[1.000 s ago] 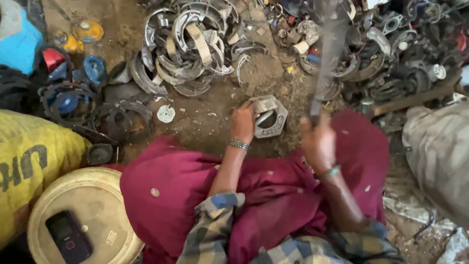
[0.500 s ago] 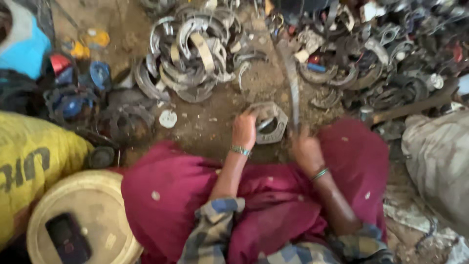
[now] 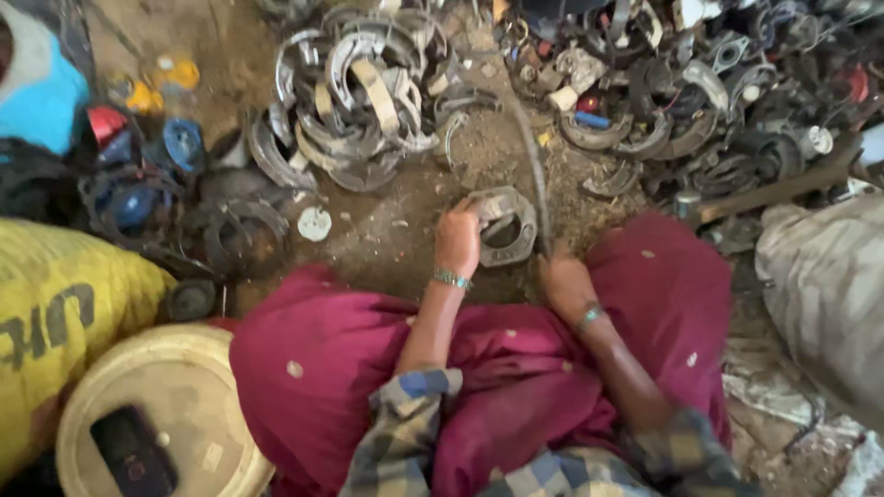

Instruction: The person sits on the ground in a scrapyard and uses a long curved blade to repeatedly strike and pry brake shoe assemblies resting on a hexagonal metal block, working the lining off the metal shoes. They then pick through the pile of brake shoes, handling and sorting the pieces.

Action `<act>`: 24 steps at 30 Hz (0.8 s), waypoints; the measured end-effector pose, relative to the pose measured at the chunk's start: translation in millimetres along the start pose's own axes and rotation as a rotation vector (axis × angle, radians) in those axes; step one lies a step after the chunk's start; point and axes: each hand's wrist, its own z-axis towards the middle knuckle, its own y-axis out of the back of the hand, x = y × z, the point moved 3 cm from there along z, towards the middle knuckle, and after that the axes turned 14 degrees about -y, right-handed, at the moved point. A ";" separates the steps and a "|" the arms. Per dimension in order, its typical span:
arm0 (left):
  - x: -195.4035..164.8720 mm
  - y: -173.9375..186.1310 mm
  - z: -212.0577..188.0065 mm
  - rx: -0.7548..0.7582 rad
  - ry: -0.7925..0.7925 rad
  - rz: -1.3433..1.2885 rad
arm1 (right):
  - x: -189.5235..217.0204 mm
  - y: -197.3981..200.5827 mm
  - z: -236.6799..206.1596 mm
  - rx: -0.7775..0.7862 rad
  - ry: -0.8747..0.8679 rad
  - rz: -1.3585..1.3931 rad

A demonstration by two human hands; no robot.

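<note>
A grey metal ring-shaped part [image 3: 505, 225] lies on the dirt ground right in front of my knees. My left hand [image 3: 458, 241] grips its left edge and holds it down. My right hand [image 3: 564, 281] is closed around the lower end of a long thin metal rod [image 3: 534, 166], which slants up and away, blurred by motion; its lower part sits against the right side of the ring part. Maroon cloth [image 3: 368, 368] covers my lap.
A heap of curved grey metal shoes [image 3: 359, 92] lies ahead. Dark scrap parts [image 3: 718, 83] fill the upper right. Blue parts [image 3: 147, 175] and a yellow sack [image 3: 64, 322] are left. A pale round lid [image 3: 184, 396] carries a black phone [image 3: 133, 451]. A grey sack [image 3: 820, 294] is right.
My right hand has swung the rod down from a raised position to the ring part. My left hand has stayed on the part.
</note>
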 end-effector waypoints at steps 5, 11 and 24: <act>9.9 -12.0 -3.8 -0.021 -0.023 0.015 | -7.6 109.8 -5.7 -0.212 -0.271 0.708; 13.0 -14.7 -4.4 0.021 0.024 0.021 | -8.9 119.2 -14.0 -0.299 -0.206 1.464; 13.2 -14.9 -4.7 0.035 0.028 0.035 | -4.2 134.4 -7.8 -0.380 -0.134 0.892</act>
